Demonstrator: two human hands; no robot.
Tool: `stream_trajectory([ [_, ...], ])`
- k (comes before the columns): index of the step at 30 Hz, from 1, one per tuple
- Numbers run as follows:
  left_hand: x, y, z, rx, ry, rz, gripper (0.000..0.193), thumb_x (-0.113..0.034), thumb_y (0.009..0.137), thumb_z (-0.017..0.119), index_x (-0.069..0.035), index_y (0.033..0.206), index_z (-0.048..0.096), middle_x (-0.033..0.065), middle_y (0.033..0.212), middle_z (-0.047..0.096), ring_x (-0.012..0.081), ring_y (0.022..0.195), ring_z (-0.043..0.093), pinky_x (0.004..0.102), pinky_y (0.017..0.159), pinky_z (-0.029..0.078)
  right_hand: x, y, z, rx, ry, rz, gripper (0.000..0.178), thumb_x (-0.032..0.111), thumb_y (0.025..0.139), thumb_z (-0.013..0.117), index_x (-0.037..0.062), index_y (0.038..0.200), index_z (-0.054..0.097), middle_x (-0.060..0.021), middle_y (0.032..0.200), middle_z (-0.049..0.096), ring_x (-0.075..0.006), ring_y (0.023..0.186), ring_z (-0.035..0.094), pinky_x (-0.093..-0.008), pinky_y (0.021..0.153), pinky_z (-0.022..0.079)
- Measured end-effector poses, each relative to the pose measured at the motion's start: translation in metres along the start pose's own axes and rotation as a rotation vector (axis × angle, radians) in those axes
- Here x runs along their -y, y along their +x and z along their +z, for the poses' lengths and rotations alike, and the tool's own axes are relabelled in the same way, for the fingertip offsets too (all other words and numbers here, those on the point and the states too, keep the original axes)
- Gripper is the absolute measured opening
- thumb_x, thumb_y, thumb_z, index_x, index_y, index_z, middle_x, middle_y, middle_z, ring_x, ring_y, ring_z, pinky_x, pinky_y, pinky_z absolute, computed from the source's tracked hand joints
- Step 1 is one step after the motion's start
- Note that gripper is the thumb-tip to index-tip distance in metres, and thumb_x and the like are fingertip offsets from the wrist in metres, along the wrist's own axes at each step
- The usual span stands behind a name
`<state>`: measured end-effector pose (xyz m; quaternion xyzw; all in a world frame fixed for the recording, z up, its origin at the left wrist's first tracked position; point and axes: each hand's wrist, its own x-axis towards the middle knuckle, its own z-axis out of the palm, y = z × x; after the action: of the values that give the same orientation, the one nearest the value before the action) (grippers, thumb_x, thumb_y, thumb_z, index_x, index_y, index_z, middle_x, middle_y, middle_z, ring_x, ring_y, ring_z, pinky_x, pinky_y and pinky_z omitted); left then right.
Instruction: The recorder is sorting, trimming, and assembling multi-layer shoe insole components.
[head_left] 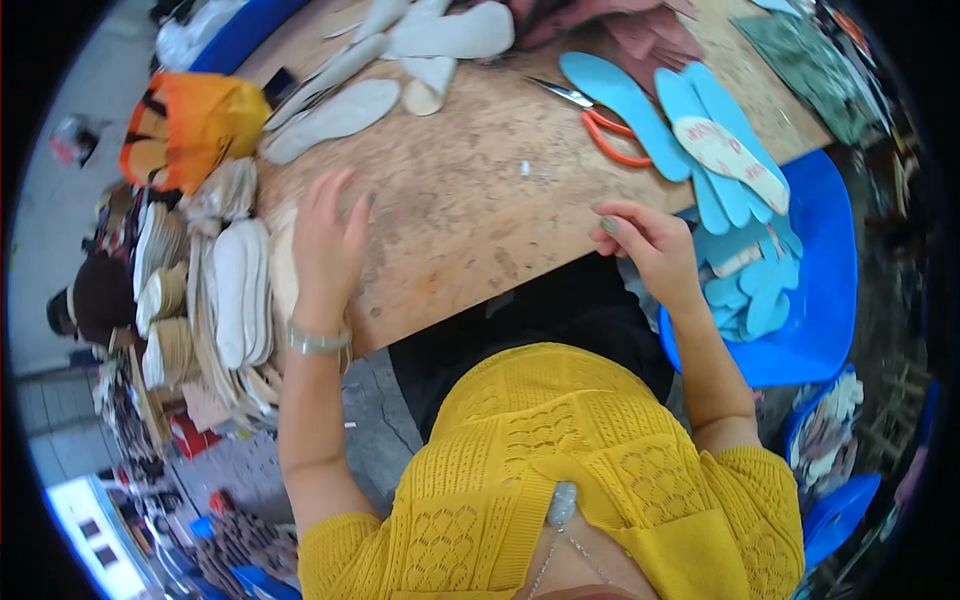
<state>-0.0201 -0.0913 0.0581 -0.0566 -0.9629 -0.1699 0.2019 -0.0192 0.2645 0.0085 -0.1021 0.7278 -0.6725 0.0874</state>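
Note:
My left hand (330,245) is over the left side of the wooden table, palm down with fingers apart and holding nothing. Partly under its wrist lies a cream insole-shaped piece (283,255). Beside it, stacked white insoles (243,295) line the table's left edge. My right hand (652,248) is at the table's front edge, its fingers curled in with nothing visible in them. Beyond it, orange-handled scissors (612,140) touch a light-blue insole (622,105). More blue insoles (715,105) overlap at the right, with a white printed insole (735,160) on top.
A blue plastic bin (825,270) holding blue insole pieces (755,295) stands right of the table (450,200). White insoles (340,118), brownish-red material (640,35) and green cloth (800,70) lie farther back. An orange bag (190,125) is at the far left.

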Motion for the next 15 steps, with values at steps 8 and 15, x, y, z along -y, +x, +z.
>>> stream_trajectory([
  [8, 0.077, 0.084, 0.029, 0.062, 0.131, -0.031, 0.032, -0.022, 0.087, 0.064, -0.004, 0.113, 0.063, 0.0148, 0.115, 0.062, 0.034, 0.106, 0.058, 0.0408, 0.09, 0.047, -0.011, -0.004, 0.014, 0.018, -0.021, -0.043, 0.017, 0.005, 0.094, 0.057, -0.0014, 0.107, 0.067, -0.0066, 0.085, 0.07, -0.009, 0.07, 0.064, -0.0202, 0.063, 0.049],
  [15, 0.097, 0.111, 0.052, 0.22, 0.301, 0.122, 0.034, -0.025, 0.089, 0.061, -0.004, 0.116, 0.06, 0.0128, 0.115, 0.061, 0.032, 0.106, 0.058, 0.0405, 0.089, 0.048, -0.015, -0.005, 0.016, 0.016, -0.044, -0.023, 0.016, 0.003, 0.091, 0.06, -0.0016, 0.105, 0.067, -0.008, 0.083, 0.071, -0.0103, 0.07, 0.067, -0.0218, 0.065, 0.052],
])
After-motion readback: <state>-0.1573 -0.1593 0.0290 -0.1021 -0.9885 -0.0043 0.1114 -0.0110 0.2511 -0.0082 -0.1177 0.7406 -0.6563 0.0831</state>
